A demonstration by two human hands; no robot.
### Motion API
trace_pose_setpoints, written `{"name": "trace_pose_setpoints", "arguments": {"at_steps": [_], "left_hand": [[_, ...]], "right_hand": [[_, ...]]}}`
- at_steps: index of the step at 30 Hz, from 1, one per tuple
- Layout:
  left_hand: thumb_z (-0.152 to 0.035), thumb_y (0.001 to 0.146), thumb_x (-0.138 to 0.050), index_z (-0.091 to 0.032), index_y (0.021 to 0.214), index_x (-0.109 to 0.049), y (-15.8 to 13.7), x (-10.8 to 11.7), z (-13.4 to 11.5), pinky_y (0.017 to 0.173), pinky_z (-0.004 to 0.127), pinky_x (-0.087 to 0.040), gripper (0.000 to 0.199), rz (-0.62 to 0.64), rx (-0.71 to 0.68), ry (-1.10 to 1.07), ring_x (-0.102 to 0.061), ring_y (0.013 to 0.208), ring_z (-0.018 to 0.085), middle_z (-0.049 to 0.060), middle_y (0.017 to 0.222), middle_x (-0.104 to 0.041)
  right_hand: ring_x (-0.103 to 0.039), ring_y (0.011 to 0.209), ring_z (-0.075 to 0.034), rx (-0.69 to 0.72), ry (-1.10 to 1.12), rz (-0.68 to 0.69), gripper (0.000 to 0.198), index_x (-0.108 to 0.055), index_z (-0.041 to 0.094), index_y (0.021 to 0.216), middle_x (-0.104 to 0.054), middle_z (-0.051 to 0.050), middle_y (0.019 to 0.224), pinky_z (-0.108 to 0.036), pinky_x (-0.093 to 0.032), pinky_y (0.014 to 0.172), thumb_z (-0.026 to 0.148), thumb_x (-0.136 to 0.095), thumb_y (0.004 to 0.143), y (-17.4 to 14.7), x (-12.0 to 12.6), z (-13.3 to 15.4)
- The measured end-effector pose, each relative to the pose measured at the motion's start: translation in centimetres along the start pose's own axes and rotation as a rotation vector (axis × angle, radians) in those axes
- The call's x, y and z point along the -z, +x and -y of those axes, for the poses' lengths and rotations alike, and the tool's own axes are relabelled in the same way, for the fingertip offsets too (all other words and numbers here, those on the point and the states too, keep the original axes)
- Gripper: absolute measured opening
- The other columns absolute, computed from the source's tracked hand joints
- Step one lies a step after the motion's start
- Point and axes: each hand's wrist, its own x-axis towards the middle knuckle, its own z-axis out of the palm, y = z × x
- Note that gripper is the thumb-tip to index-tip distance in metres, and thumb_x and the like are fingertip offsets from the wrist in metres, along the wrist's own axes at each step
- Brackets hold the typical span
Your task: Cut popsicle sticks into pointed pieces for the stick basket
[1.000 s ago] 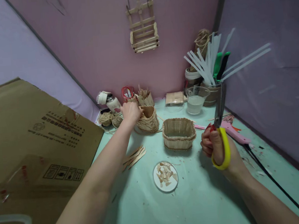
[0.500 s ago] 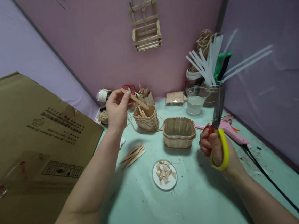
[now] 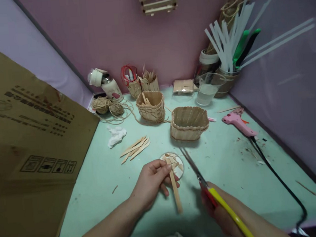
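Observation:
Between the thumb and fingers of my left hand [image 3: 155, 179] is a flat wooden craft stick [image 3: 176, 194], its lower end pointing toward me. Just beyond it lies a white round dish [image 3: 182, 171] with several small cut wood pieces [image 3: 175, 160], partly covered by my fingers. My right hand [image 3: 223, 208] is closed around scissors [image 3: 200, 177] with red and yellow handles. Their blades point up and left, apart from the stick. Several cut wood strips [image 3: 135, 149] lie left of the dish. Behind it stands a wooden-slat basket [image 3: 189, 125].
A smaller basket [image 3: 151, 110] holds sticks. A pink glue gun [image 3: 240, 124] with a black cord lies right. At the back stand a cup of cloudy liquid [image 3: 207, 92] and glue sticks [image 3: 225, 46]. Twine [image 3: 105, 106], crumpled tissue [image 3: 116, 135] and a cardboard box [image 3: 38, 143] are left.
My left hand has brought the craft stick down from above the small basket to the dish. My right hand has lowered the scissors and tilted them leftward. The view has tipped down.

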Motion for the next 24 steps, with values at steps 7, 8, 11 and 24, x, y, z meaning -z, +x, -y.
{"name": "trace_pose_setpoints", "arguments": {"at_steps": [7, 8, 11, 24], "left_hand": [[-0.049, 0.065, -0.076, -0.015, 0.081, -0.053, -1.1, -0.2, -0.2, 0.060, 0.023, -0.055, 0.044, 0.035, 0.064, -0.047, -0.070, 0.065, 0.017, 0.004, 0.070, -0.068], [-0.049, 0.064, -0.076, -0.015, 0.082, -0.053, -1.3, -0.1, -0.2, 0.062, 0.024, -0.055, 0.045, 0.038, 0.069, -0.054, -0.071, 0.066, 0.018, 0.004, 0.070, -0.069], [-0.049, 0.062, -0.077, -0.015, 0.080, -0.054, -1.5, 0.0, -0.1, 0.062, 0.024, -0.055, 0.045, 0.048, 0.083, -0.067, -0.071, 0.066, 0.018, 0.005, 0.071, -0.069], [-0.053, 0.059, -0.076, -0.015, 0.074, -0.054, -2.0, 0.1, 0.3, 0.051, 0.021, -0.052, 0.046, 0.050, 0.076, -0.036, -0.069, 0.060, 0.016, 0.003, 0.065, -0.069]], "right_hand": [[-0.052, 0.068, -0.017, -0.194, -0.295, 0.165, 0.034, -0.053, 0.022, 0.087, -0.059, -0.001, 0.075, -0.026, -0.043, 0.062, 0.053, -0.059, 0.077, -1.8, -0.7, 2.6], [-0.052, 0.070, -0.017, -0.205, -0.305, 0.178, 0.032, -0.052, 0.021, 0.088, -0.060, -0.002, 0.078, -0.026, -0.043, 0.063, 0.051, -0.058, 0.079, -1.8, -0.8, 3.2], [-0.052, 0.071, -0.016, -0.257, -0.326, 0.232, 0.024, -0.049, 0.021, 0.089, -0.060, -0.001, 0.080, -0.025, -0.041, 0.062, 0.041, -0.059, 0.079, -1.7, -1.3, 4.6], [-0.056, 0.076, -0.019, -0.306, -0.425, 0.284, 0.031, -0.049, 0.021, 0.099, -0.066, -0.003, 0.089, -0.026, -0.040, 0.063, 0.021, -0.061, 0.071, -0.4, -2.4, 5.3]]}}
